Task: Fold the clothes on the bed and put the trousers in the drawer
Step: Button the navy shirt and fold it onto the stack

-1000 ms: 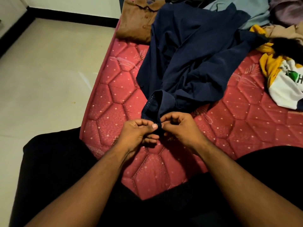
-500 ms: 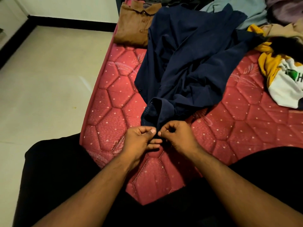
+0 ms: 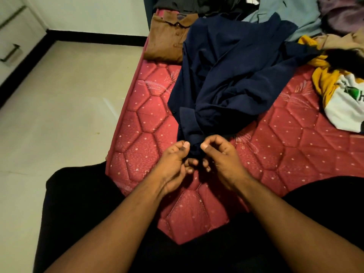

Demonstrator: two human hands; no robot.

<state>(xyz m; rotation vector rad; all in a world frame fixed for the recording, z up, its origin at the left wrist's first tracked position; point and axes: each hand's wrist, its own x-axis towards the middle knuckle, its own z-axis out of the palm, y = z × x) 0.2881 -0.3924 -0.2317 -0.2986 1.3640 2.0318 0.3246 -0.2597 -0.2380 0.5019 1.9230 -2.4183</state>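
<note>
Navy shirt: lying crumpled on bed; left hand and right hand pinching its near cuff, likely straightening it for folding.

white and yellow shirt, cut-off letter "H" beside green emblem

Matt navy cloth shirt; quilted, faintly glossy red mattress.

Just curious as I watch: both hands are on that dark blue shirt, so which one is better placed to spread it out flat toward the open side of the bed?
Probably the right hand: open mattress lies there.
</note>
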